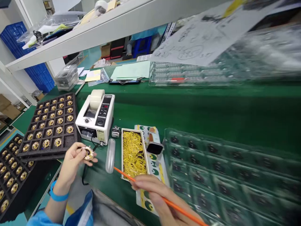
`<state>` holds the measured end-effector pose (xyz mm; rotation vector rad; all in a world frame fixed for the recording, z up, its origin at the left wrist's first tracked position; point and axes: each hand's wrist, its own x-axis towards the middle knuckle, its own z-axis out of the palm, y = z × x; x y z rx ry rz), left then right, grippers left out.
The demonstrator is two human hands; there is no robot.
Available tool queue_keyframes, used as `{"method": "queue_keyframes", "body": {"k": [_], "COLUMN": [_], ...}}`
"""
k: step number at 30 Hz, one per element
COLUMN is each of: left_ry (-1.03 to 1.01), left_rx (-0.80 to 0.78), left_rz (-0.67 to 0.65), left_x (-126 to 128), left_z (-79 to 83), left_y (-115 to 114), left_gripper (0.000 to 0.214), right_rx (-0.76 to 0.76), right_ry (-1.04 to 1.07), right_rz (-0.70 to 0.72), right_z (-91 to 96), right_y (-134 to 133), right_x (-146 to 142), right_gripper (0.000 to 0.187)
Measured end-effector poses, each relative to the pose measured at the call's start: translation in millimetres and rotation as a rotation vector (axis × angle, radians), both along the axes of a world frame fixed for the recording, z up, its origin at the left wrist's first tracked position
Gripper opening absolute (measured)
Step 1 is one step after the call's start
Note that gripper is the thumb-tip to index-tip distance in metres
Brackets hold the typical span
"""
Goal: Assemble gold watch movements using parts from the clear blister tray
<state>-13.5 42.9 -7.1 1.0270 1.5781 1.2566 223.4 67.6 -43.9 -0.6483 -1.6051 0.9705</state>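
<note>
My left hand, with a blue band at its wrist, is closed on a round gold-and-white part, pinched between thumb and fingers. My right hand grips a thin orange stick like a pen, its tip pointing left near a clear, narrow plastic dish. Beyond the tip lies a white box full of yellow rings. To the far left, a black foam tray holds many similar round parts in square pockets.
Behind my left hand stands a white tape dispenser, with a small metal counter beside it. A smartwatch lies right of the ring box. Clear trays with dark parts cover the right side. A white shelf crosses overhead.
</note>
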Motion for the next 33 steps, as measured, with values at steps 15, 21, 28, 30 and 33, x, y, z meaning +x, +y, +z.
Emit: {"method": "queue_keyframes", "body": {"k": [15, 21, 28, 30, 33], "left_ry": [-0.393, -0.424, -0.479, -0.492, -0.509], "left_rx": [0.000, -0.072, -0.115, -0.107, -0.074], "left_rz": [-0.231, -0.310, -0.302, -0.306, -0.317], "left_x": [86.6, 92.2, 104.3, 107.5, 110.4], "left_z": [6.3, 5.5, -7.1, -10.2, -13.8], "left_y": [-17.8, -2.2, 14.5, 16.2, 16.6], "left_gripper": [0.035, 0.034, 0.041, 0.043, 0.045], "right_rx": [0.073, 0.177, 0.436, 0.384, 0.245], "right_ry": [0.008, 0.017, -0.250, -0.183, -0.055], "right_rz": [0.098, 0.205, 0.143, 0.005, -0.253], "right_z": [-0.1, -5.4, -13.7, -8.6, 0.6], "right_y": [-9.3, 5.1, 1.8, -3.1, -8.7], "right_x": [31.3, 46.6, 62.7, 59.3, 45.9], "right_gripper": [0.022, 0.028, 0.047, 0.046, 0.041]}}
